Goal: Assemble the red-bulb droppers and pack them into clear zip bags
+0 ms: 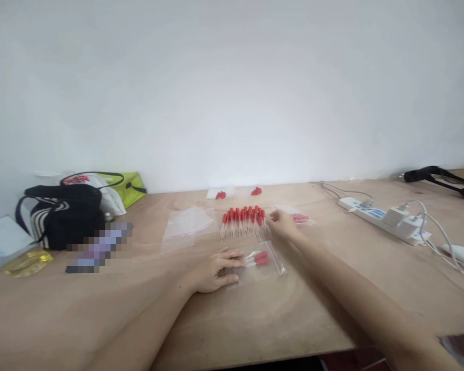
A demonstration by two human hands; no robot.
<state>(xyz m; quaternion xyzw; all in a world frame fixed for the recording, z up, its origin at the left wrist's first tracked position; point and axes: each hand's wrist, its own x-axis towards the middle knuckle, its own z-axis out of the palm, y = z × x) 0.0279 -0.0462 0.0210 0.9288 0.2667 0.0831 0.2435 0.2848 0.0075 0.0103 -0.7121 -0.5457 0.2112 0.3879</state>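
My left hand lies with fingers spread on the left part of a clear plastic bag. Inside that bag are red-ended pieces with pale stems. Beyond it stretches a row of several red-tipped items, their thin pale ends toward me. At the right end of this row is my right hand, fingers curled together; whatever they hold, if anything, is too small to make out. Another clear bag with red pieces lies just right of it. Flat clear bags are stacked left of the row.
Two small groups of red pieces lie near the wall. A white power strip with plugs and cables is at the right, a black headset-like object behind. Black bag, green bag and yellow tape are left.
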